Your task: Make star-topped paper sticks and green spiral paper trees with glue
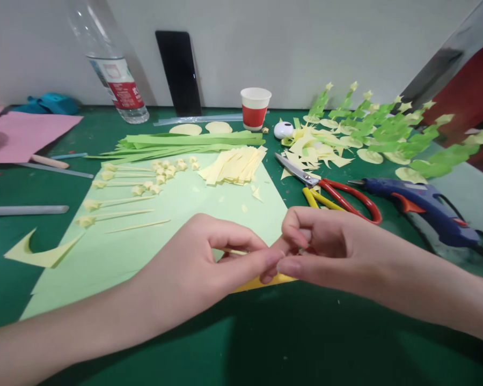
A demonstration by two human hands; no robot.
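My left hand (225,254) and my right hand (326,244) meet at the fingertips over the front edge of the light green sheet (177,246). Both are closed in pinches, and what lies between the fingertips is hidden. A thin pale stick shows under my left fingers. Something yellow (251,284) lies beneath both hands. On the sheet are small folded paper stars (165,170), sticks with stars on their ends (116,216), a bare stick (137,227) and a pile of cream paper strips (233,165).
Red-handled scissors (306,176) and a blue glue gun (422,206) lie at the right. Behind stand a bottle (116,80), a phone (179,72), a paper cup (255,110) and green paper plants (410,134). Green strips (185,142) lie across the back.
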